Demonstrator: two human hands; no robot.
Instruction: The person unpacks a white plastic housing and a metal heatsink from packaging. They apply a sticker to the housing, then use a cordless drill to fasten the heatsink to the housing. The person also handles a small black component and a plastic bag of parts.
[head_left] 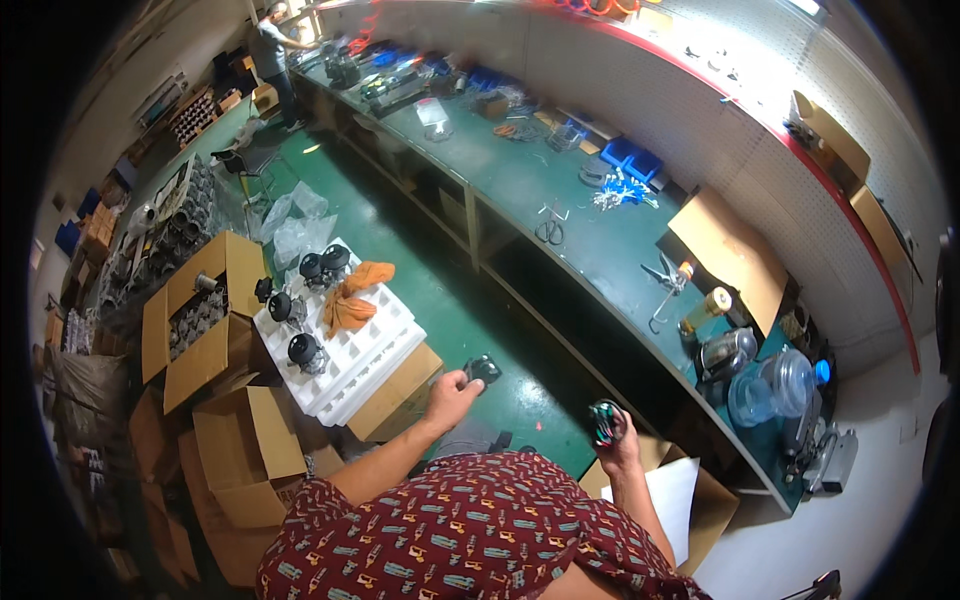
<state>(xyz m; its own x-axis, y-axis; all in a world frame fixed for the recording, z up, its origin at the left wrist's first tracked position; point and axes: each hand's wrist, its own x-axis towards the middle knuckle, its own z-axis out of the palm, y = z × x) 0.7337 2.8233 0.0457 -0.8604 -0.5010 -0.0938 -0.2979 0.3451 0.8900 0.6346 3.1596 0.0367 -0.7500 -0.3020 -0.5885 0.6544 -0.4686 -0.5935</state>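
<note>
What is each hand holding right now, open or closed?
Left hand: closed, holding a small black part.
Right hand: closed, holding a dark part with green bits.

Between one and two o'clock, scissors [549, 232] are being carried by the green surface [610, 250]; beyond them, blue bins [632, 158] are being flanked by a blue-and-white bundle [625, 190]. Toward four o'clock, a clear water jug [770, 388] is being carried too. At ten o'clock, a dark chair [262, 156] is being supported by the green floor [375, 225].
</note>
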